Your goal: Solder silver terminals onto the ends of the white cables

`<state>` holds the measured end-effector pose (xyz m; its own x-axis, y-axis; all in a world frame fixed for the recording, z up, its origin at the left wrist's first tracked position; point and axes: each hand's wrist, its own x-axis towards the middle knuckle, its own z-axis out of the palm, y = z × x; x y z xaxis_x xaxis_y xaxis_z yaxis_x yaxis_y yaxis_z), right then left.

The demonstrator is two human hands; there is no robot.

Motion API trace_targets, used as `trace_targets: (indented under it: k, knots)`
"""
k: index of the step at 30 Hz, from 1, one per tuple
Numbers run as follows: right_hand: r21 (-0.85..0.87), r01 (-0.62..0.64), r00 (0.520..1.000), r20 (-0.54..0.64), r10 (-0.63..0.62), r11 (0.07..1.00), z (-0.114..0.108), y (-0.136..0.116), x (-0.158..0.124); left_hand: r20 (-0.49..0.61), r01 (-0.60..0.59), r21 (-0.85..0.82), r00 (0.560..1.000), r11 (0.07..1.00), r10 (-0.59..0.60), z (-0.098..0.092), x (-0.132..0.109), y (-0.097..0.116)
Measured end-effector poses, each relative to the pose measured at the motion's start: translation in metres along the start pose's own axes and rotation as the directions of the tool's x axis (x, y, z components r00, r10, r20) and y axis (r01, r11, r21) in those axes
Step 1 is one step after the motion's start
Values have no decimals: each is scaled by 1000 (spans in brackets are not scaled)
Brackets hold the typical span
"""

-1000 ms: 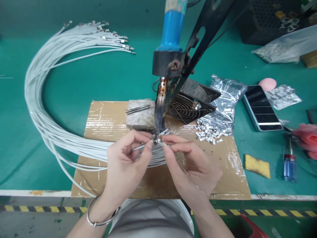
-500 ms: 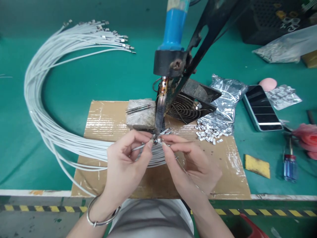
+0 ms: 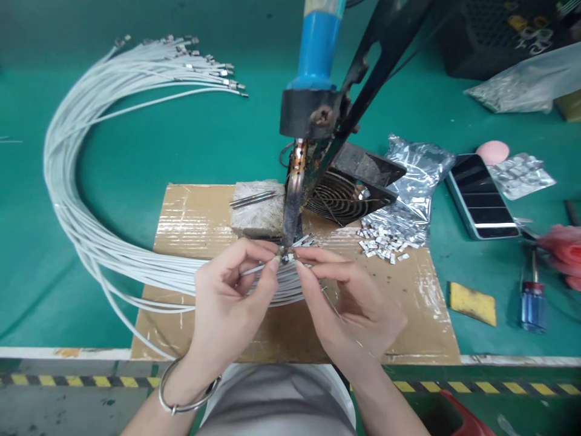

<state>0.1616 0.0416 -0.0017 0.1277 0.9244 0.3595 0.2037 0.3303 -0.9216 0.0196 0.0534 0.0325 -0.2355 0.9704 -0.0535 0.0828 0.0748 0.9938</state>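
Observation:
My left hand [image 3: 231, 300] pinches the end of a white wire [image 3: 258, 268] between thumb and forefinger, right under the tip of a soldering iron [image 3: 294, 200] with a blue handle, fixed in a dark stand. My right hand [image 3: 351, 303] pinches a small metal terminal [image 3: 293, 257] against that wire end, and a thin strand of solder wire [image 3: 333, 306] runs through its fingers. The rest of the white wire bundle [image 3: 68, 181] loops off to the left, its far ends fitted with terminals [image 3: 213, 66]. Both hands work over a taped cardboard sheet [image 3: 204, 224].
A grey block [image 3: 256, 215] and a small fan [image 3: 345, 197] sit behind the iron. Loose metal terminals [image 3: 384, 239] spill from a foil bag [image 3: 415, 175]. To the right lie a phone [image 3: 481, 197], a yellow sponge [image 3: 472, 304], a blue screwdriver [image 3: 532, 300] and further bags.

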Motion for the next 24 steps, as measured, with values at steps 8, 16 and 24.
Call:
trace_targets:
  k: [8,16,24]
  knots:
    - [-35,24,1000,1,-24,999,1,0,1,-14,3,29,1000,1000,-2,0,1,0]
    - [-17,18,1000,-4,-18,1000,2,1,1,-13,-8,34,1000,999,8,-1,1,-1]
    - [-16,17,1000,-6,-17,1000,2,1,2,0,6,18,1000,1000,-6,-1,1,-1]
